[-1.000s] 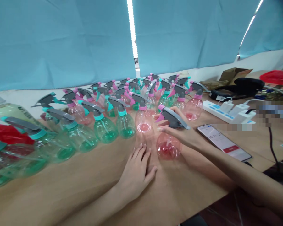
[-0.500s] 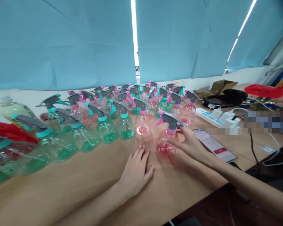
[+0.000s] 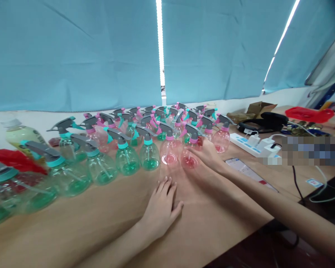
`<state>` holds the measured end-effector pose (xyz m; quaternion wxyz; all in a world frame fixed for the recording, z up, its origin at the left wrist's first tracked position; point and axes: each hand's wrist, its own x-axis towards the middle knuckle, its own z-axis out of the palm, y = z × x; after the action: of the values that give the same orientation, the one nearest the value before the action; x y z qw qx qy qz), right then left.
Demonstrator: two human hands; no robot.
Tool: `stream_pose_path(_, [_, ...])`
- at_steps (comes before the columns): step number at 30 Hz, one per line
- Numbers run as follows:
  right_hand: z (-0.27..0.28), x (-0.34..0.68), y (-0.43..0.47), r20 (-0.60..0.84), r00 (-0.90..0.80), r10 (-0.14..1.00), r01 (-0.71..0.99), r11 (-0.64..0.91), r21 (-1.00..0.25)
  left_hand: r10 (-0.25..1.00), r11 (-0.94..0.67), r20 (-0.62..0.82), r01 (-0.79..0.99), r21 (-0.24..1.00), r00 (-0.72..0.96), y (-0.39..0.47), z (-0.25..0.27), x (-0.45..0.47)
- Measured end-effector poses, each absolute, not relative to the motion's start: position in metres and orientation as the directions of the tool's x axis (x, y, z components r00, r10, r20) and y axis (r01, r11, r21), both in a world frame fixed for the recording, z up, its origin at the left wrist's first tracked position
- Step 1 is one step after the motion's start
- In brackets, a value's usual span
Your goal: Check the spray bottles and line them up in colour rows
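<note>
My right hand [image 3: 207,153] grips a clear pink spray bottle [image 3: 189,160] with a grey and pink trigger head, standing upright at the right end of the front row. My thumb lies across its near side; the other fingers are partly hidden behind it. Just left of it stands another pink spray bottle [image 3: 169,150]. My left hand [image 3: 162,208] lies flat on the wooden table [image 3: 201,230], fingers stretched out, holding nothing. Beyond its fingertips is a green spray bottle [image 3: 149,155] with a turquoise collar.
Several more pink and green spray bottles crowd toward the wall. At right lie a phone [image 3: 251,174], a white power strip [image 3: 244,145] with plugs and cables, black headphones [image 3: 261,124] and a red plastic item [image 3: 309,114]. A pale yellow bottle [image 3: 24,136] stands at far left.
My right hand has moved the pink spray bottle away from me and slightly left, into line beside the other pink bottle. My left hand stays on the table. The view has shifted slightly.
</note>
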<state>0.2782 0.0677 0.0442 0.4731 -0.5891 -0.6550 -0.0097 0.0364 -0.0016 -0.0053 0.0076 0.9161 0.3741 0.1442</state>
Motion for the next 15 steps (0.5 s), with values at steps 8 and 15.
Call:
stream_pose_path(8, [0.045,0.280,0.094,0.614,0.175,0.769,0.791,0.261,-0.553,0.676,-0.730,0.264,0.673,0.117,0.688,-0.001,-0.008,0.036])
stream_pose_path(15, [0.040,0.281,0.107,0.600,0.191,0.777,0.776,0.254,-0.577,0.663,-0.741,0.277,0.662,0.111,0.696,0.001,-0.009,0.034])
